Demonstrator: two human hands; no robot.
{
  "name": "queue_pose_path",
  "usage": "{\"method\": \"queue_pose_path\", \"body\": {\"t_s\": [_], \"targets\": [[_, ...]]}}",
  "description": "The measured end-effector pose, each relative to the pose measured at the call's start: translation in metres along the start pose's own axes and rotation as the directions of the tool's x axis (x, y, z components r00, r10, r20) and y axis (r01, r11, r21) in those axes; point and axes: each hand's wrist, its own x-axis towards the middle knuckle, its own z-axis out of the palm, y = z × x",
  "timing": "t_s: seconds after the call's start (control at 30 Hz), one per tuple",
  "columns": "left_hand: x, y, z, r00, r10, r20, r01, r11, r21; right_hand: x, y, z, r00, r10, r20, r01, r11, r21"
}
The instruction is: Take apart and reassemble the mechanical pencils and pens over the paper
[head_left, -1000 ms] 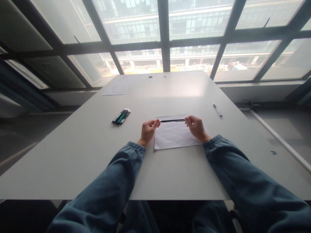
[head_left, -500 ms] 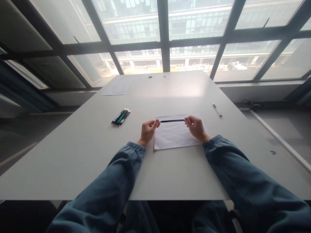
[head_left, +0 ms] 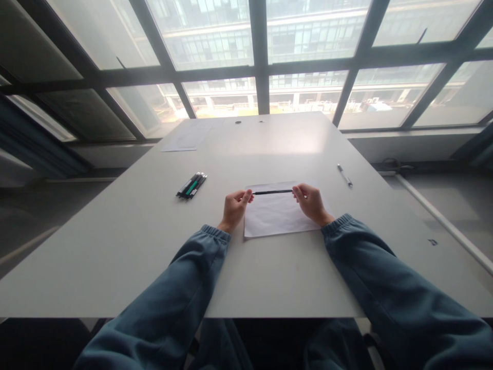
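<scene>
A thin black pen (head_left: 272, 192) is held level between both my hands, just above a white sheet of paper (head_left: 278, 216) on the grey table (head_left: 134, 241). My left hand (head_left: 234, 207) pinches the pen's left end with fingers curled. My right hand (head_left: 310, 202) pinches its right end the same way. Both wrists rest near the paper's side edges.
A bundle of several dark pens (head_left: 191, 185), one with a green band, lies to the left. A single light pen (head_left: 345, 175) lies at the right. More paper (head_left: 186, 139) sits at the far left corner. Large windows stand behind the table.
</scene>
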Motion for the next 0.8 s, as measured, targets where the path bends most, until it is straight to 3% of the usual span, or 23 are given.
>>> {"method": "queue_pose_path", "body": {"t_s": [0.8], "targets": [[-0.0011,0.0042,-0.0002,0.998,0.046,0.037,-0.045,0.998,-0.039,0.0004,-0.0025,-0.0004,1.0,0.022,0.001,-0.022,0.999,0.025]]}}
